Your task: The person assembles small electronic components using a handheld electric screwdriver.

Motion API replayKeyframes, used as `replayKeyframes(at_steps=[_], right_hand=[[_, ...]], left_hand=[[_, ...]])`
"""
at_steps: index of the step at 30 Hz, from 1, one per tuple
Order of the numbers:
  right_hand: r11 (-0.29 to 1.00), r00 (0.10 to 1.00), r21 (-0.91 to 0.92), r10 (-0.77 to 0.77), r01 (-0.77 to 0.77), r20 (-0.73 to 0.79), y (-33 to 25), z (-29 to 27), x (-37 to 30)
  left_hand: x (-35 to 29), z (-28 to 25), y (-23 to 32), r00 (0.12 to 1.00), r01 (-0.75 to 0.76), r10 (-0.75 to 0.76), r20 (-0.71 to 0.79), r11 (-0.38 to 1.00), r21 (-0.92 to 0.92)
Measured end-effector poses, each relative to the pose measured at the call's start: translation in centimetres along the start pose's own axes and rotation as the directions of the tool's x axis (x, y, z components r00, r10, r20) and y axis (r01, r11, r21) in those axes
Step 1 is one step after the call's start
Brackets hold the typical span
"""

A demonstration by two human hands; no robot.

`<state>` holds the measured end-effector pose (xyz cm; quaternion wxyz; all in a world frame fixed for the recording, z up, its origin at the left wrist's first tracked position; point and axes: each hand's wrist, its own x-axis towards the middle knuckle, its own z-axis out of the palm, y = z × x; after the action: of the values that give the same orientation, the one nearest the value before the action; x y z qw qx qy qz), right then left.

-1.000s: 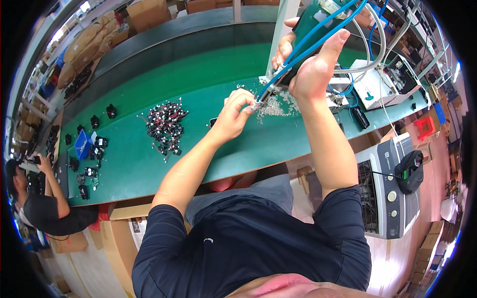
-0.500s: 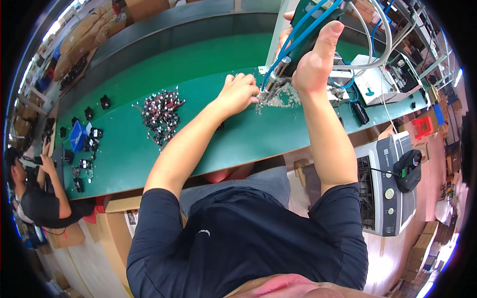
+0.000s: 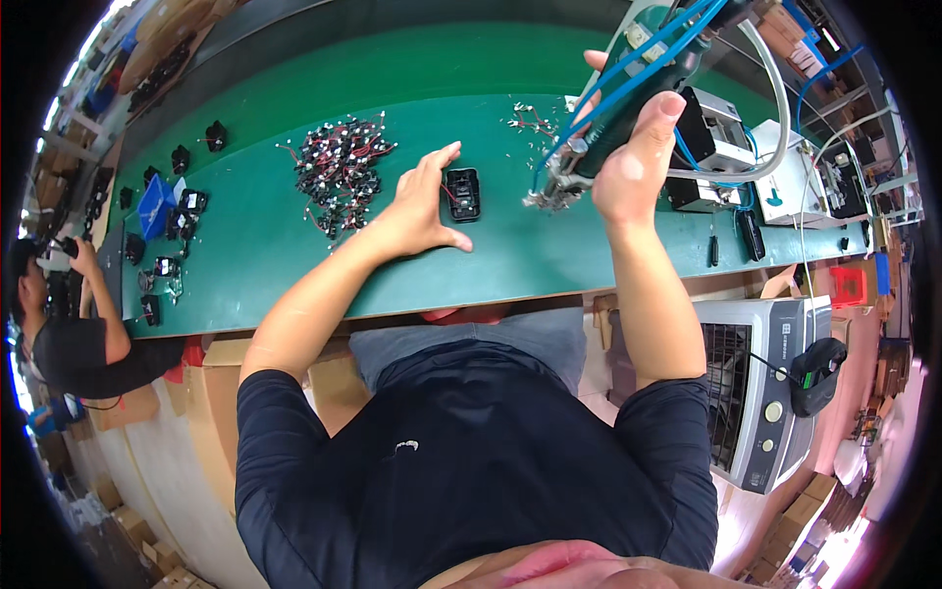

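Note:
My right hand is wrapped round the body of a dark green pneumatic screwdriver with blue air hoses. The tool's metal nose tilts down to the left above the green table. Fingers stretched and thumb spread, my left hand holds nothing. Just right of it lies a small black plastic housing, flat on the table, with a bit of red wire at its side. To the left of that hand is a pile of small black parts with red and black wires.
Small metal bits and wired pieces are scattered left of the tool. Black and white machines stand at the right, near a small screwdriver. A blue bin sits at the left, beside a co-worker. An air cooler stands below the table.
My left hand has drawn back to the left from the tool's nose and opened. The black housing now shows on the table. My right hand keeps hold of the screwdriver.

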<state>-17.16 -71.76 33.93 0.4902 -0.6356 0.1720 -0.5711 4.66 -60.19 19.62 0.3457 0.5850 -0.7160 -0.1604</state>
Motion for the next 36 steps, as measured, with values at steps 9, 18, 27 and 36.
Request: replayKeyframes(at_steps=[9,18,27,36], right_hand=[[0.999,1.000,0.038,0.001,-0.002,0.017,-0.2,5.0,2.1],[0.983,0.991,0.153,-0.086,0.101,-0.103,-6.0,8.9,4.7],[0.966,0.993,0.253,0.025,-0.054,0.118,1.4,6.7,1.1],[0.932,0.990,0.360,0.001,-0.052,0.142,2.6,6.7,-0.1]], left_hand=[[0.2,1.8,0.7,0.983,0.097,-0.099,-0.154,0.995,-0.016],[0.3,0.6,2.0,0.994,0.077,-0.079,-0.081,0.997,-0.032],[-0.4,1.6,1.1,0.986,0.009,-0.013,-0.164,1.000,-0.025],[-0.4,1.3,1.5,0.990,0.048,-0.052,-0.131,0.998,-0.036]])
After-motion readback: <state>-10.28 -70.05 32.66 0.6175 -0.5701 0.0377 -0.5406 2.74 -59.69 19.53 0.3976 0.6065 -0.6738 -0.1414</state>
